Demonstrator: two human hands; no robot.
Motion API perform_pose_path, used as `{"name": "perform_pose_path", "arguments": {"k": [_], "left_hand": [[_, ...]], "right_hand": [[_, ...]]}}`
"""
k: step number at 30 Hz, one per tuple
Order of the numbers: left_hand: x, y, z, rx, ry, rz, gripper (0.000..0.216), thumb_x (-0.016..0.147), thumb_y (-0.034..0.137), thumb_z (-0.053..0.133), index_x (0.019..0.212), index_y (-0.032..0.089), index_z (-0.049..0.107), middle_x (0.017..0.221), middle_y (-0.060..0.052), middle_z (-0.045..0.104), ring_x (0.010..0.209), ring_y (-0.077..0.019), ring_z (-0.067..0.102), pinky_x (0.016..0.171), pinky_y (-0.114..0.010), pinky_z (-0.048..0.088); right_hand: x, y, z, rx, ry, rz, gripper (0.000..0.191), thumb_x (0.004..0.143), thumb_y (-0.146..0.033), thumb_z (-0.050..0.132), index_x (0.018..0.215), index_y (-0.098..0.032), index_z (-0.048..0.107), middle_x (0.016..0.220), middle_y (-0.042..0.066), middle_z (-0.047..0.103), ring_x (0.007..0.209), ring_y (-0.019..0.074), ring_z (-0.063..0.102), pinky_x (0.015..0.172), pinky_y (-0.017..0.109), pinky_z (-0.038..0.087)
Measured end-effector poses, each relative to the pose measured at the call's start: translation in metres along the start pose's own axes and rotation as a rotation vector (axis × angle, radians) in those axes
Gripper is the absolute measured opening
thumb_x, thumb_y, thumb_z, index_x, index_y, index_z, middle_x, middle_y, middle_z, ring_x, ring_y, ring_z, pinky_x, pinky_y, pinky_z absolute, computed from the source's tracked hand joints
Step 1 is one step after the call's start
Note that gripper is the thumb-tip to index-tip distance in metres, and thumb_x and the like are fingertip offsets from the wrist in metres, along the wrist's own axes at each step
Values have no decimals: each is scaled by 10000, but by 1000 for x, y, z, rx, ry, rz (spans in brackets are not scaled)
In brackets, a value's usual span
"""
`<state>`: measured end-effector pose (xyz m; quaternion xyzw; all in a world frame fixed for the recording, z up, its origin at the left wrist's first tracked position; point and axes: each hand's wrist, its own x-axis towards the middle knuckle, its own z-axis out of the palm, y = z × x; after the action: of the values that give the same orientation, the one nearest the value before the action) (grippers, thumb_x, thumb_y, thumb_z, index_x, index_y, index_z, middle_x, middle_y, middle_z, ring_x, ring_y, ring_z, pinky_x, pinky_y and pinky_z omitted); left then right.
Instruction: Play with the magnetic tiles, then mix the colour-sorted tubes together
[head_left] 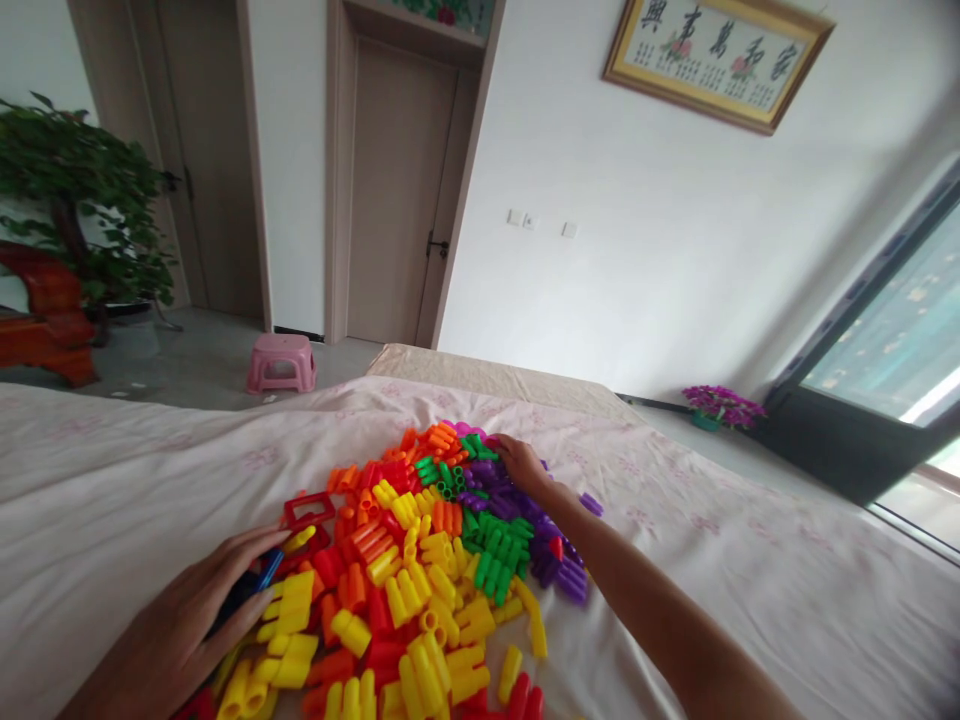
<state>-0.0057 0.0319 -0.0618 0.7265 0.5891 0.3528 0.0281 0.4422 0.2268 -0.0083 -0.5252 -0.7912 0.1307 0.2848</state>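
Note:
A large heap of plastic building blocks (420,600) in yellow, red, orange, green and purple lies on the bed sheet. At the heap's near left side, my left hand (195,600) curls its thumb and fingers around a blue building block (270,568); the palm hides most of it. Yellow blocks (289,610) and a red square frame piece (309,510) lie close to its fingertips. My right hand (521,462) reaches to the heap's far end, fingers bent down beside green blocks (476,447) and purple blocks (487,485). What its fingertips hold, if anything, is hidden.
A flowered pale sheet (675,580) lies under everything, with loose folds. Past its far edge are a pink stool (282,363), a beige-covered surface (495,375) and a pot of purple flowers (720,405). A potted plant (82,200) and red wooden furniture (45,310) stand left.

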Motion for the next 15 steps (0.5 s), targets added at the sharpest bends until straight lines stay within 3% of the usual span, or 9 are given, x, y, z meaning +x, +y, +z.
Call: {"name": "perform_pose_path", "arguments": {"k": [3,9,12,15], "left_hand": [[0,0,-4,-20,-114,44,480,884,438,509,1358,380,466,1425,3,539,1270,-248,549,1062,-434,461],[2,10,-12,-17,-108,44,493,905,423,480,1378,288,442,1433,-36,516,1287,-233,529,1084,-390,439],[2,11,-13,-35,-108,28,512,928,416,442,1414,265,383,1450,-54,488,1306,-228,508,1099,-400,422],[2,11,-14,-49,-100,21,532,941,407,420,1441,244,335,1464,-83,462,1315,-240,495,1106,-431,410]], "right_hand": [[-21,-34,16,71,16,-41,288,921,-291,459,1096,-196,666,1011,52,730,909,213,665,843,311,491],[-57,-124,34,-24,-5,58,281,974,-302,406,1102,-226,645,888,52,731,811,217,683,719,283,475],[-71,-166,39,-107,-24,45,312,976,-248,382,1177,-257,620,1004,61,731,881,224,685,758,290,469],[-77,-190,44,-102,-19,-6,343,978,-244,371,1244,-256,587,1071,66,721,927,231,681,782,295,469]]}}
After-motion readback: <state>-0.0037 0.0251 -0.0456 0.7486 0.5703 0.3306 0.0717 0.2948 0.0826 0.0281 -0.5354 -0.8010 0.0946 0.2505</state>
